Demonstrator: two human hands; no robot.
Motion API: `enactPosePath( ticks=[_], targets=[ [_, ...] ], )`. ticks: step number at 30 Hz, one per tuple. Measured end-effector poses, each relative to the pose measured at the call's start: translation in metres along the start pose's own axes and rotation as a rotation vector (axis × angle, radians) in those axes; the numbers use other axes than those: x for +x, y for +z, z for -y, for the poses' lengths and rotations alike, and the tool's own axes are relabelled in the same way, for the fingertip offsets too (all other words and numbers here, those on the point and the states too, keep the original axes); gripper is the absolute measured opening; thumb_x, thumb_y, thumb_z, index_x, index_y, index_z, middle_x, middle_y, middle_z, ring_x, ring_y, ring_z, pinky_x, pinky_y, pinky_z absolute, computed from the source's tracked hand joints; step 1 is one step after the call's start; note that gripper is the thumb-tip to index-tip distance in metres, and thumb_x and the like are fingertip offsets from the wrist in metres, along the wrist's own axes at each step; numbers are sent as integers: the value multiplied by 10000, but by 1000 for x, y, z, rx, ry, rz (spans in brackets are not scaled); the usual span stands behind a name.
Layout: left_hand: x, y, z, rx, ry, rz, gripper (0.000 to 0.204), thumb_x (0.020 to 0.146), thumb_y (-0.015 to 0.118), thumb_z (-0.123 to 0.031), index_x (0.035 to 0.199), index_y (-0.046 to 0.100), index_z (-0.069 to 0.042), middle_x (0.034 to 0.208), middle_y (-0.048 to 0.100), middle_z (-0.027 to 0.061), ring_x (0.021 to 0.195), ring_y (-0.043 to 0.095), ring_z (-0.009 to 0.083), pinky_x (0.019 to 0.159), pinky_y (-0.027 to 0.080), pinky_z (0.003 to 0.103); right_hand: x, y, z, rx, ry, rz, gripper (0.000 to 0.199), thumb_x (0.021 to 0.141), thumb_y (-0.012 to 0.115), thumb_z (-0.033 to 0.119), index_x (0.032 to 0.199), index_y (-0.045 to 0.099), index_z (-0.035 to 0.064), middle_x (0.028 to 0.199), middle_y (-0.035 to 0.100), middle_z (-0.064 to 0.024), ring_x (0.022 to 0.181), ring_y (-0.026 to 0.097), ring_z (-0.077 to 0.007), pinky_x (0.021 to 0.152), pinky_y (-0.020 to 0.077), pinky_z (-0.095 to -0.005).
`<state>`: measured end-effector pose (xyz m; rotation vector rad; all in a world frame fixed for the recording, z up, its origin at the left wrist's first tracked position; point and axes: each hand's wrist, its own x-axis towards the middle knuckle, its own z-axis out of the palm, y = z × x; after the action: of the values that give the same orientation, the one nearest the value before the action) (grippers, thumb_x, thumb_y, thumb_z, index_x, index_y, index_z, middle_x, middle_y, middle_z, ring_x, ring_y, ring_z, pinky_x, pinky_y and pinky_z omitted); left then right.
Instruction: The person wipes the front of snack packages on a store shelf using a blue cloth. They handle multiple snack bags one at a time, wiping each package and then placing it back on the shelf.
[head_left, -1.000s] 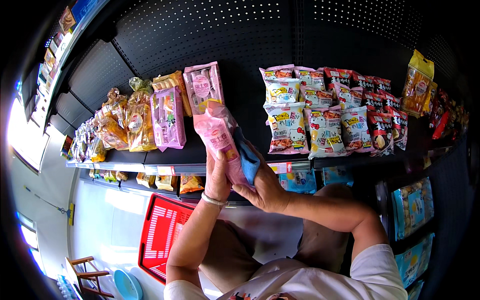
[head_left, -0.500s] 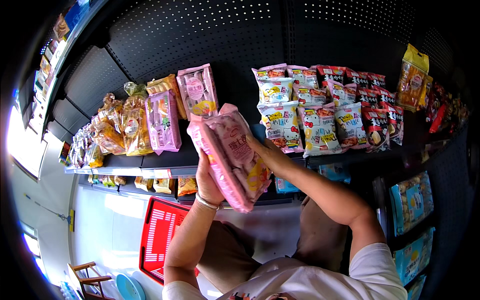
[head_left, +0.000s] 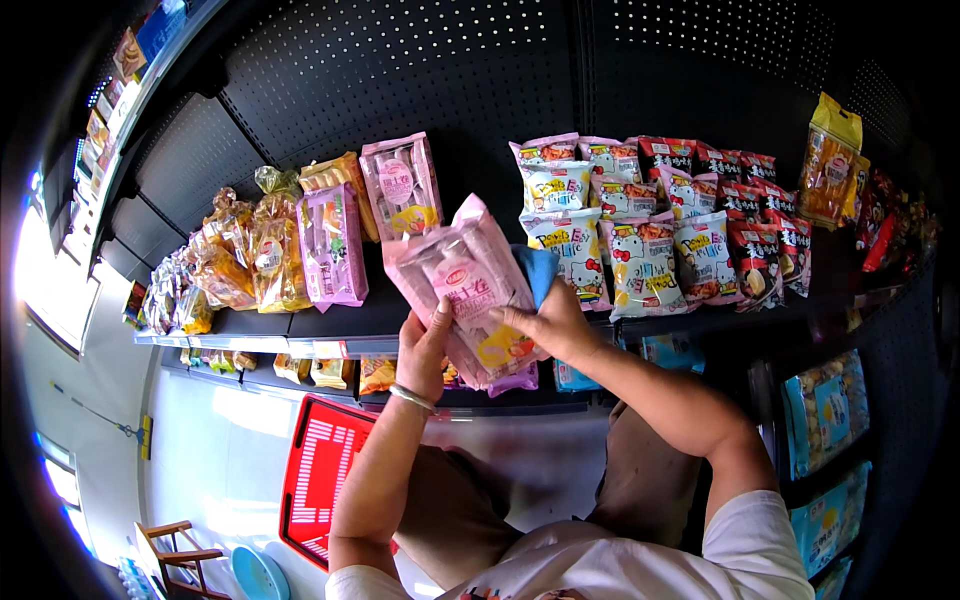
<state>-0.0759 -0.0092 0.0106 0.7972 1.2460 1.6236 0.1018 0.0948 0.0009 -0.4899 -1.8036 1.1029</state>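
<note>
Between my hands, in front of the shelf edge, is a pink pack of cake rolls [head_left: 480, 300], its printed front turned up toward me. My left hand [head_left: 425, 350] is closed on its lower left side, thumb lying on the front. At the right side my right hand [head_left: 562, 325] is closed round a blue cloth [head_left: 540, 270], with its thumb across the pack's face. The cloth sticks out beyond the pack's right edge; the right fingers behind are hidden. A similar pink pack [head_left: 402, 187] and a purple pack [head_left: 331, 246] stand on the shelf just beyond.
Bagged breads [head_left: 277, 262] fill the shelf's left part. Rows of white snack bags [head_left: 563, 245] and red-black bags [head_left: 756, 262] stand to the right, with a yellow bag [head_left: 830, 165] farther along. A red basket [head_left: 318, 475] stands on the floor beside a blue basin [head_left: 259, 574].
The pack has been turned from its tilted side to face up and shifted slightly right. My right hand has moved from its front to its right edge, and the blue cloth has come into view.
</note>
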Motion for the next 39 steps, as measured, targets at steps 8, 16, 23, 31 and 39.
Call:
enactPosePath(
  ticks=[8, 16, 23, 31, 39],
  targets=[
    [43, -31, -44, -37, 439, -188, 397, 993, 606, -298, 1252, 528, -8, 1100, 644, 72, 970, 621, 147, 851, 518, 293, -23, 15, -15, -126, 321, 334, 380, 818, 758, 259, 1063, 597, 17, 977, 675, -180, 900, 680, -331, 807, 539, -403],
    [150, -30, -34, 77, 535, -238, 421, 957, 667, -309, 1198, 524, 4, 1071, 631, 83, 932, 586, 142, 827, 494, 278, -55, 35, 8, -153, 195, 704, 325, 825, 725, 297, 942, 647, 4, 842, 664, -267, 866, 671, -420, 774, 534, -492],
    [247, 4, 19, 9, 495, -221, 383, 919, 720, -279, 1132, 554, -7, 1012, 651, 83, 884, 594, 140, 785, 505, 285, -50, 34, 7, -140, 142, 837, 304, 879, 677, 246, 1059, 574, 24, 905, 659, -221, 848, 650, -412, 757, 525, -452],
    [296, 25, 32, 475, 533, -315, 410, 918, 702, -329, 1066, 575, 32, 881, 665, 122, 747, 597, 180, 687, 498, 329, -38, 31, 8, -108, 127, 895, 359, 848, 684, 221, 1101, 558, 0, 867, 660, -218, 844, 655, -417, 737, 531, -474],
    [299, 21, 52, 620, 575, -458, 409, 944, 637, -346, 1050, 581, 45, 856, 655, 216, 739, 625, 334, 693, 492, 415, -33, 35, 0, -113, 103, 950, 405, 861, 677, 219, 1160, 553, -26, 904, 659, -227, 859, 658, -411, 743, 538, -459]
  ],
)
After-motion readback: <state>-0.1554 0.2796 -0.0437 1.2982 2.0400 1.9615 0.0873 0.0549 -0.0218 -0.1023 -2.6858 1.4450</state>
